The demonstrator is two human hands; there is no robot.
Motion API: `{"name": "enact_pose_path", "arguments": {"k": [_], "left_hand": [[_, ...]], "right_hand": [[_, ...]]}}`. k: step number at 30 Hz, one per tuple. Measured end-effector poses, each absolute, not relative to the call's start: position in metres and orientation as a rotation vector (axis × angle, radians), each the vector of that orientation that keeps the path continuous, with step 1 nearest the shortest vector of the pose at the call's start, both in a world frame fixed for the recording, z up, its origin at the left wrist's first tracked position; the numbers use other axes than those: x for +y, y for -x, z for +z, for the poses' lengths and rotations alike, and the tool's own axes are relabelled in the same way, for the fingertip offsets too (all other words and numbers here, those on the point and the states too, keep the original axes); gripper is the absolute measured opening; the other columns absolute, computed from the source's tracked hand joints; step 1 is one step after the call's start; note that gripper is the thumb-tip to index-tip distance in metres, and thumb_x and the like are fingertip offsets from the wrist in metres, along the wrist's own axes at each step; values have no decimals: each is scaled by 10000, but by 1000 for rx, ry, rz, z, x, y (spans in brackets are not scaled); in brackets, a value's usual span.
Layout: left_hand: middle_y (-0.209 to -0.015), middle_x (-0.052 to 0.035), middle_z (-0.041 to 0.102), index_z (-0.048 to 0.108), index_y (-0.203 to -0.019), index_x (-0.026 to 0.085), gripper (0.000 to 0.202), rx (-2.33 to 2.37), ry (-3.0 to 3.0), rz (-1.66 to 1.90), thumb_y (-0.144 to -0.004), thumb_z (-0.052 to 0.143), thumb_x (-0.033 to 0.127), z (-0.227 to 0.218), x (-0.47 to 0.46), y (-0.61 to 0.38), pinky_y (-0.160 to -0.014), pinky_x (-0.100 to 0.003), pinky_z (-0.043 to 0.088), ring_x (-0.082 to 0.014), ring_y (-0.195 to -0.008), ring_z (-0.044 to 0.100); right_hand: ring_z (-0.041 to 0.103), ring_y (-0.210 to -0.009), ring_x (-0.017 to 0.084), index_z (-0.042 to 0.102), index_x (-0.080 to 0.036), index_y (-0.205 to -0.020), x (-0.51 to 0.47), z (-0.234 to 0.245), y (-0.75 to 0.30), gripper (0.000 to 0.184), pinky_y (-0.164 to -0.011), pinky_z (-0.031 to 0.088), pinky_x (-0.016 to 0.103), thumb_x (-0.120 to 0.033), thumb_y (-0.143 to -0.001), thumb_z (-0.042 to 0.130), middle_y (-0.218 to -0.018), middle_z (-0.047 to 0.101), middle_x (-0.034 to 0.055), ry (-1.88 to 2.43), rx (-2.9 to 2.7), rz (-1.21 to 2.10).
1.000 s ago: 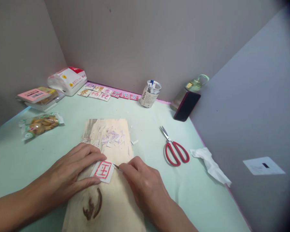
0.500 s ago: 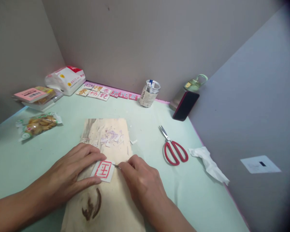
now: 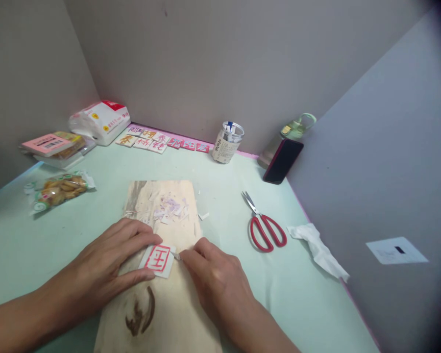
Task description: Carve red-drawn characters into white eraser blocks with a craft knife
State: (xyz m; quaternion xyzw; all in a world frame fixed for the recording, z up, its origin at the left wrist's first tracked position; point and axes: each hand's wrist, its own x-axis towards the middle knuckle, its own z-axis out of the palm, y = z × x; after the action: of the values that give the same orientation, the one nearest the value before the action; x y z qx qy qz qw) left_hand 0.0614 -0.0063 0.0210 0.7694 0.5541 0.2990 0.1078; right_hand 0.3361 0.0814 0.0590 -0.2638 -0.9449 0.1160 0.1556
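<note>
A small white square block with a red character on top lies on a pale wooden board. My left hand presses down on the block's left side with thumb and fingers. My right hand pinches a thin carving knife whose tip touches the block's right edge. Pale shavings are scattered on the board beyond my hands.
Red-handled scissors and a crumpled tissue lie to the right. A jar, a phone and a row of carved tiles stand at the back. Snack packets and a tissue pack sit at the left.
My right hand has crept slightly left, bringing the knife tip against the block's right edge. The left hand keeps its hold.
</note>
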Motion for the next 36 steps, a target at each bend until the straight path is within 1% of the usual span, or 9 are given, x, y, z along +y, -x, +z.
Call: {"name": "enact_pose_path", "arguments": {"k": [8, 12, 16, 19, 23, 28, 32, 36], "left_hand": [[-1261, 29, 738, 700, -1380, 370, 344, 1634, -2268, 902, -1134, 662, 606, 20, -6, -62, -1031, -241, 528, -189, -1196, 697], [-1239, 25, 752, 718, -1360, 368, 342, 1634, -2251, 915, -1122, 676, 611, 21, -6, -62, -1004, -265, 550, -203, -1164, 708], [-1235, 19, 766, 731, -1355, 367, 339, 1636, -2241, 913, -1118, 682, 604, 23, -7, -62, -989, -286, 562, -217, -1150, 714], [-1233, 27, 767, 728, -1358, 374, 331, 1632, -2237, 911, -1116, 688, 596, 24, -5, -62, -990, -279, 561, -210, -1153, 712], [-1229, 40, 757, 713, -1357, 376, 322, 1632, -2250, 917, -1122, 685, 595, 23, -3, -63, -1001, -256, 546, -190, -1154, 707], [-1243, 39, 737, 699, -1364, 377, 329, 1637, -2248, 898, -1132, 665, 609, 21, -5, -63, -1017, -243, 524, -183, -1176, 686], [-1253, 28, 742, 699, -1376, 377, 334, 1639, -2220, 889, -1127, 677, 598, 21, -7, -63, -1023, -276, 534, -203, -1185, 686], [-1238, 18, 762, 720, -1362, 372, 329, 1644, -2212, 908, -1112, 697, 586, 23, -7, -63, -993, -311, 560, -228, -1162, 706]], "right_hand": [[573, -669, 145, 680, -223, -931, 81, 57, -338, 295, -570, 290, 278, 57, -903, 593, -887, 678, 2, 768, -2734, 407], [579, -669, 140, 697, -218, -948, 81, 57, -339, 281, -570, 287, 275, 46, -904, 613, -901, 685, 3, 764, -2747, 452], [609, -682, 140, 730, -210, -964, 80, 59, -339, 261, -573, 311, 274, 30, -905, 644, -911, 692, 7, 743, -2768, 519], [633, -692, 141, 762, -214, -997, 79, 62, -339, 256, -578, 335, 273, 8, -938, 651, -920, 695, 6, 743, -2785, 586], [672, -716, 153, 801, -222, -1082, 80, 65, -340, 282, -598, 391, 268, -36, -1029, 595, -946, 701, 18, 800, -2776, 681], [701, -756, 165, 818, -221, -1120, 80, 67, -339, 313, -625, 430, 266, -48, -1050, 567, -974, 715, 30, 824, -2761, 735], [676, -730, 156, 815, -217, -1098, 79, 68, -339, 309, -612, 406, 265, -43, -1052, 564, -953, 708, 23, 820, -2767, 717], [638, -693, 144, 796, -211, -1017, 79, 69, -339, 267, -591, 362, 268, -28, -1011, 601, -929, 697, 17, 776, -2801, 658]]}}
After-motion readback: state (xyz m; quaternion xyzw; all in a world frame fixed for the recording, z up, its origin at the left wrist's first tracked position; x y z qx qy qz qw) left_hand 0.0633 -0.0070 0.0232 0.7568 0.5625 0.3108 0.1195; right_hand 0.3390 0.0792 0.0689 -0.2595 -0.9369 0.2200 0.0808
